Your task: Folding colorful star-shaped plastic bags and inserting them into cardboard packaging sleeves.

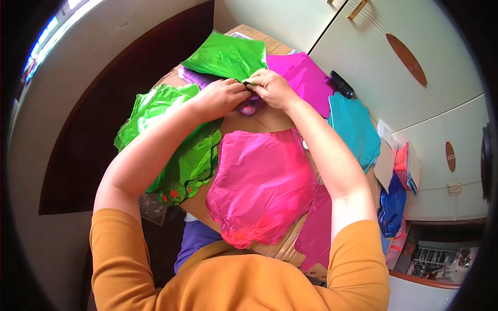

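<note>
**Green piece (228,54) pinched nr far edge of surface (259,123)**

Open compartment (425,278) is set low in the cabinet (430,129), beyond the near R corner of the surface; a grey slatted item (433,259) & misc. small stuff are held in it, too small to ID. A blue bundle (392,207) is seen just off the R edge; whether anything is inside can't be told. Above it, a red-and-white item (402,160) is propped among papers.

Green piece is laid nr the far edge, L of centre. Its near corner is pinched b/w thumb & fingers of R hand (273,89). Fingers of L hand (225,96) are curled & brought up to the same spot; whether sth is gripped by them can't be told. A purple piece (199,78) is partly covered by the green one.

Far R corner: magenta piece (298,80), w/ black object (341,84) just beside. R edge: teal piece (354,127). Near edge: pink piece (264,181), w/ dark-pink piece (315,225) to its R, partly hidden by R arm. L edge: green pile (181,150), red-spotted at near end, crossed by L forearm.
</note>
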`<state>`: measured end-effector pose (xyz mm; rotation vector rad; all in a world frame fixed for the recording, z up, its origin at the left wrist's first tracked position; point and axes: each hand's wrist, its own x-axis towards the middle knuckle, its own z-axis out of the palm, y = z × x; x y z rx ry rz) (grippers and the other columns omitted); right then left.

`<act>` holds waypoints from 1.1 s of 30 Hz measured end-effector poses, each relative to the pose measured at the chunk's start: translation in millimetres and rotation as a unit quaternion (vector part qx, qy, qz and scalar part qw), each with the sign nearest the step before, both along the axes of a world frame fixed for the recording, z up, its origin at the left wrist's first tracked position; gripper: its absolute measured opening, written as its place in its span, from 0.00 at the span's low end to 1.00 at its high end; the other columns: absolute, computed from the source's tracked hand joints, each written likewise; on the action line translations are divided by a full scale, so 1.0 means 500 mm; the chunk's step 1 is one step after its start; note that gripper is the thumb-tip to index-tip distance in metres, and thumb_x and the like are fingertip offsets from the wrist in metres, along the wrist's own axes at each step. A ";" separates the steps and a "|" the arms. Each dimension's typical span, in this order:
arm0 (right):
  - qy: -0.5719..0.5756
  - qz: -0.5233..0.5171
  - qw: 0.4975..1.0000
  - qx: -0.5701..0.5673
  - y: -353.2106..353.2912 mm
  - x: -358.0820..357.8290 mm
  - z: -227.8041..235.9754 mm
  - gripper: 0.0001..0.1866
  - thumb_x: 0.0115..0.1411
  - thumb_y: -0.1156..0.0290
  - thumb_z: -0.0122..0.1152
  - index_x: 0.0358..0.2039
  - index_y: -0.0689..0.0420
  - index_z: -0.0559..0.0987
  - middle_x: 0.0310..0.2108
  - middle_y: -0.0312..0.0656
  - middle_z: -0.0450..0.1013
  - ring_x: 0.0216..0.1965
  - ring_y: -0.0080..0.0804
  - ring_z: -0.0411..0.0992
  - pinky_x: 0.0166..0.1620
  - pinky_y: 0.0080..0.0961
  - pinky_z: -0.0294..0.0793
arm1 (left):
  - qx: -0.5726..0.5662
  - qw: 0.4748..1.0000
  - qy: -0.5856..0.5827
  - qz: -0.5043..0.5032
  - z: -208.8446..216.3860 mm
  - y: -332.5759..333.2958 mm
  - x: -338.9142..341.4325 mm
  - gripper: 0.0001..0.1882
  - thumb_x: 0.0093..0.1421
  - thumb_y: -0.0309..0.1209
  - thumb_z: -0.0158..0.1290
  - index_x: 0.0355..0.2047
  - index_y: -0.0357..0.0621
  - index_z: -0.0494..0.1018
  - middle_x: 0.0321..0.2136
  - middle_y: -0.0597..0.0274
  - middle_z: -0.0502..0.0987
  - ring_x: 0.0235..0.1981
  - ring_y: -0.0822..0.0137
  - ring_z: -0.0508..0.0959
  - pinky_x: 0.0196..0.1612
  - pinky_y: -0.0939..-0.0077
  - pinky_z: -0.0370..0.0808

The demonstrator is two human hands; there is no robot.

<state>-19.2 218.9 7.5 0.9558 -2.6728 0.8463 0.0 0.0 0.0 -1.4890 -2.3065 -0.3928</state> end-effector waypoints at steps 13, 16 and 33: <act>-0.168 0.008 0.980 -0.103 0.027 0.003 0.006 0.07 0.58 0.75 0.60 0.35 0.63 0.81 0.32 0.38 0.77 0.37 0.24 0.73 0.43 0.22 0.71 | 0.125 0.946 -0.298 0.030 0.018 0.007 -0.047 0.10 0.55 0.31 0.58 0.34 0.38 0.81 0.33 0.53 0.80 0.35 0.57 0.80 0.42 0.67 0.75; -0.168 0.015 0.980 -0.109 0.026 0.004 0.009 0.07 0.58 0.76 0.60 0.35 0.63 0.81 0.31 0.37 0.76 0.35 0.23 0.72 0.42 0.23 0.71 | 0.124 0.924 -0.355 0.069 0.020 0.006 -0.059 0.09 0.56 0.30 0.59 0.34 0.37 0.81 0.30 0.57 0.81 0.31 0.66 0.79 0.39 0.72 0.75; -0.250 -0.026 0.944 -0.216 0.018 -0.017 -0.016 0.13 0.52 0.67 0.65 0.38 0.56 0.84 0.32 0.39 0.81 0.32 0.25 0.76 0.39 0.24 0.74 | 0.125 0.975 -0.127 0.132 0.061 0.051 -0.062 0.06 0.50 0.29 0.59 0.29 0.43 0.78 0.27 0.64 0.76 0.31 0.65 0.76 0.35 0.71 0.71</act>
